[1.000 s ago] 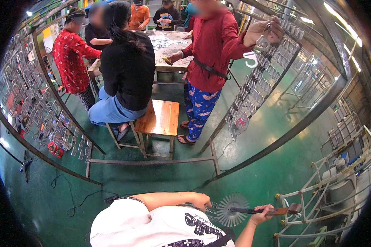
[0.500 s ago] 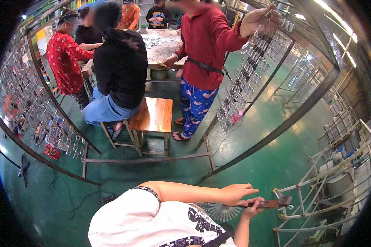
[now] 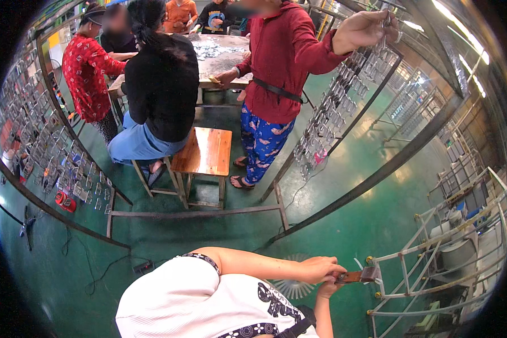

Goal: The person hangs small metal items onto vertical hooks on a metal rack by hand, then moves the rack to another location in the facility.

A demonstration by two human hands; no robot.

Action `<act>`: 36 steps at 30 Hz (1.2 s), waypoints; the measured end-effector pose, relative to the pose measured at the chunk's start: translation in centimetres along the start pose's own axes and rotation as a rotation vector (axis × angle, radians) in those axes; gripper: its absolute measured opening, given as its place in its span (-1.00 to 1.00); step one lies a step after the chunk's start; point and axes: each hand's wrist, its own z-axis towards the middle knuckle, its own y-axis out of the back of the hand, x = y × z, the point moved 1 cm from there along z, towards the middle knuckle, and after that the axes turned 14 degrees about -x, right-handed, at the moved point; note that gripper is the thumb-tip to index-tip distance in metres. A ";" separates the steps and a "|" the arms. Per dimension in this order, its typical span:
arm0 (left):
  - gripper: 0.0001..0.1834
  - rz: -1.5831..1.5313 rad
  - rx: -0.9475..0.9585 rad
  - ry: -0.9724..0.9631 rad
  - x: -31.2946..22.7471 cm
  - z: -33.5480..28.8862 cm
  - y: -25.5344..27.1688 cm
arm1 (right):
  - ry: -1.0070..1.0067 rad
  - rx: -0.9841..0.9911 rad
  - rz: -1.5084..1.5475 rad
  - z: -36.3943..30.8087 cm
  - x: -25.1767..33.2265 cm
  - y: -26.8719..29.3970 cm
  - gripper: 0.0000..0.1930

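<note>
To my right, both my hands are together at a flat brown strap-like piece (image 3: pixel 352 276) with a thicker, darker block at its far end. I cannot make out its exact kind. My left hand (image 3: pixel 319 269) has its fingers bent and closed at the near end. From below, my right hand (image 3: pixel 328 289) wraps round the same end, partly hidden behind the left. A thin pale strip (image 3: pixel 359 264) sticks out beside the block.
A metal rack frame (image 3: pixel 411 265) stands just right of the piece. Ahead, racks of hanging metal pieces (image 3: pixel 332 112) flank a wooden stool (image 3: pixel 203 151). Several people stand or sit round a table (image 3: pixel 231 48). A round ribbed disc (image 3: pixel 293 286) lies below my left forearm.
My left hand's outstretched fingers have come down and closed at the brown piece. Both hands and the piece have shifted slightly left. The person in red has raised their hanging-side hand a little.
</note>
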 end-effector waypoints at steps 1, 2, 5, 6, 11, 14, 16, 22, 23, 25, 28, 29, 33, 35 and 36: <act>-0.54 0.016 0.029 0.028 -0.1 -0.1 0.1 | 0.080 0.029 -0.095 -0.1 0.1 -0.1 -0.65; -0.54 0.015 0.027 0.028 -0.1 -0.2 0.0 | 0.080 0.032 -0.096 -0.1 0.1 0.0 -0.65; -0.54 0.045 0.012 0.022 0.0 -0.5 -0.4 | -0.056 0.057 -0.050 0.2 -0.1 0.4 -0.73; -0.53 0.045 0.015 0.030 0.0 -0.4 -0.5 | -0.087 0.087 -0.018 0.4 -0.1 0.5 -0.78; -0.51 0.049 -0.006 0.025 0.2 -0.1 -0.7 | -0.086 0.156 -0.036 1.0 1.1 -0.9 -0.92; -0.49 0.070 0.007 0.045 0.2 0.2 -0.8 | -0.067 0.152 -0.009 1.3 1.5 -1.2 -0.90; -0.48 0.057 0.018 0.085 0.1 0.2 -0.6 | -0.097 0.105 -0.180 1.3 2.0 -1.6 -0.75; -0.42 -0.006 -0.133 0.055 1.3 0.3 -1.5 | -0.073 0.076 -0.113 1.9 1.4 -1.8 -0.78; -0.42 -0.008 -0.133 0.054 1.2 0.5 -1.3 | -0.072 0.075 -0.115 2.1 1.2 -1.7 -0.78; -0.41 0.017 -0.046 0.101 1.1 0.8 -0.8 | -0.102 0.082 -0.119 2.4 0.8 -1.7 -0.76; -0.39 0.024 -0.017 0.137 1.5 1.1 -0.9 | -0.100 0.111 -0.101 2.7 1.2 -2.1 -0.76; -0.39 0.022 -0.017 0.137 1.6 1.1 -0.8 | -0.100 0.111 -0.103 2.7 1.1 -2.2 -0.76; -0.39 0.020 -0.027 0.112 2.2 1.5 -0.3 | -0.106 0.110 -0.079 3.1 0.5 -2.5 -0.76; -0.39 0.009 -0.027 0.108 2.5 1.6 -0.1 | -0.101 0.113 -0.086 3.3 0.1 -2.5 -0.76; -0.38 0.009 -0.025 0.106 2.7 1.6 -0.1 | -0.107 0.110 -0.091 3.4 -0.1 -2.5 -0.76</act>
